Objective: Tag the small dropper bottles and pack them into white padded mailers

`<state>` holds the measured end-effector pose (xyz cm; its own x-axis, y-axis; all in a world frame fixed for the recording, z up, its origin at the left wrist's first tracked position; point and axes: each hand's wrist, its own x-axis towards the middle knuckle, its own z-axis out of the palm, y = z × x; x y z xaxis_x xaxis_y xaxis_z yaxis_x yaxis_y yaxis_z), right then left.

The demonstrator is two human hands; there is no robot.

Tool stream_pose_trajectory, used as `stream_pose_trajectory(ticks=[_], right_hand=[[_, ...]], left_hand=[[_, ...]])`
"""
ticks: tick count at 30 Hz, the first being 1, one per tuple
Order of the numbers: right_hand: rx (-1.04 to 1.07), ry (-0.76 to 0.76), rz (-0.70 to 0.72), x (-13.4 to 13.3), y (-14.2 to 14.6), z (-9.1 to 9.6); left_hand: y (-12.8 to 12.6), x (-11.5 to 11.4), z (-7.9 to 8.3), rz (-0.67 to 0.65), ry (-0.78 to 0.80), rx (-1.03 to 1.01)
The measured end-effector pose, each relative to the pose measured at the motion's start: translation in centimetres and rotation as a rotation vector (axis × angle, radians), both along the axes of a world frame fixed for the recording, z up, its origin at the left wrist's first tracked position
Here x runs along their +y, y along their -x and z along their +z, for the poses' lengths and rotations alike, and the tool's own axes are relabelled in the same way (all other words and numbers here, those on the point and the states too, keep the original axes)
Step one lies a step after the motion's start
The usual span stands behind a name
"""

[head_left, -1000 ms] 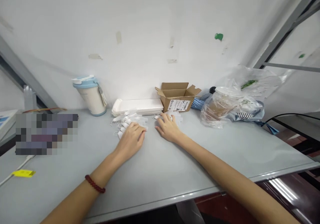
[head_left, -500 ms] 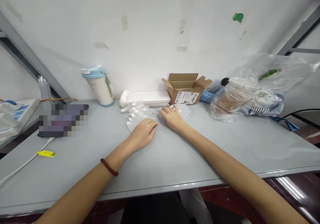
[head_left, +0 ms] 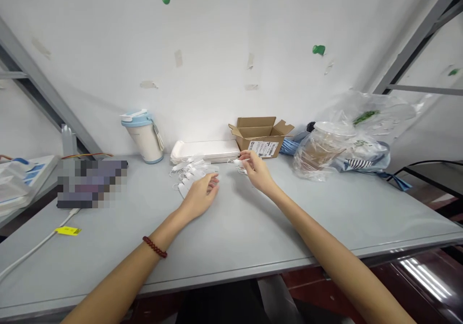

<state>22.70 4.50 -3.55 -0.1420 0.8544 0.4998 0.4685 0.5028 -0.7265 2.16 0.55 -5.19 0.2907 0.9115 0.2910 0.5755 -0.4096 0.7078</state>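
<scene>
My right hand (head_left: 257,170) is closed, its fingertips pinching small white tags (head_left: 238,162) with thin string loops just in front of the cardboard box. How many tags it holds is hidden by the fingers. To its left, my left hand (head_left: 199,196) rests on the table beside a loose pile of white string tags (head_left: 191,169). Its fingers are loosely curled and a little apart, and nothing shows in them. Behind the pile lies a flat stack of white sleeves or envelopes (head_left: 208,149).
An open cardboard box (head_left: 265,145) stands by the wall. Left of the stack is a cream and blue tumbler (head_left: 142,138). A blurred-out phone-like device (head_left: 90,184) with a white cable (head_left: 39,239) lies further left. A bagged drink cup (head_left: 320,148) stands on the right of the grey table (head_left: 253,237).
My right hand has lifted slightly and gathered the tags that lay spread under it. My left hand has shifted a little left, its fingers turning more to view. The camera view has tilted up.
</scene>
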Motion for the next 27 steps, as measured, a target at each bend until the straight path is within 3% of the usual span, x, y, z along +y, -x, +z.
stream_pose_trajectory(ticks=[3,6,12,16,22,27], right_hand=[[0.154,0.130,0.074,-0.6,0.7,0.3],[0.207,0.203,0.158,-1.5,1.7,0.4],[0.267,0.300,0.276,-2.8,2.9,0.9],[0.357,0.336,0.245,-2.8,2.9,1.1],[0.439,0.273,0.126,-2.5,2.4,1.2],[0.467,0.249,0.080,-2.3,1.9,1.3]], left_hand=[[-0.1,-0.2,0.6,0.053,0.105,-0.172],[-0.1,-0.3,0.9,0.021,0.159,-0.286],[0.1,-0.5,1.4,-0.059,0.245,-0.246],[0.5,-0.5,1.8,-0.085,0.323,-0.232],[1.2,-0.3,2.4,-0.081,0.356,-0.174],[1.2,-0.3,2.4,-0.185,0.400,-0.143]])
